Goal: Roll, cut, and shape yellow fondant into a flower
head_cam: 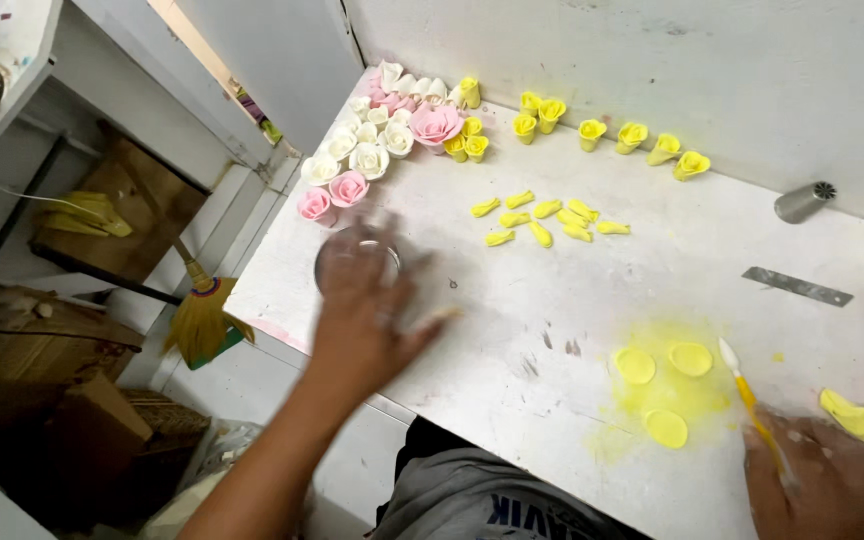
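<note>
My left hand (367,315) hovers, motion-blurred, over a small round metal cup (357,262) near the table's left edge, fingers spread; whether it touches the cup is unclear. My right hand (827,475) rests at the lower right, closed around a thin brush (747,390) with a yellow handle and white tip. The tip points at three flat yellow discs (667,390) lying on a patch of yellow powder. A lump of yellow paste (857,415) lies just beyond my right hand.
White, pink and yellow sugar roses (382,145) crowd the far left corner, and yellow buds (632,135) line the wall. Small yellow petal pieces (547,218) lie mid-table. A metal strip (797,286) and metal cone nozzle (802,202) sit at right. A broom (200,320) leans below left.
</note>
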